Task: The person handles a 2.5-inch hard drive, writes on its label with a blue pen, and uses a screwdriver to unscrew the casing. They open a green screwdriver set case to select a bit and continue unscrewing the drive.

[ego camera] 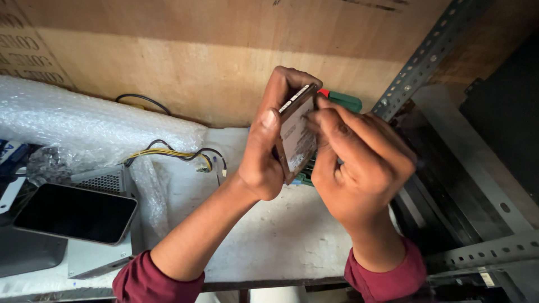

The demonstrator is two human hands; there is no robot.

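Gripping a flat drive [296, 134] by its edges — left hand [264, 151] fingers clamped, right hand [353, 168] fingertips pinching — above bare white bench [269, 235].

A: Views on record?
B: One. Head-worn camera, looking steeply down over the white bench [269, 235], facing the plywood wall [213, 62] behind it.
A: Range?
B: Close; both forearms enter from the bottom edge.

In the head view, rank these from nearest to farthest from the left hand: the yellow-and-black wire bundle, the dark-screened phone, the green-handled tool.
1. Green-handled tool: just right of the left hand, behind the held device.
2. Yellow-and-black wire bundle: to its left, on the white surface.
3. Dark-screened phone: far left, lower.
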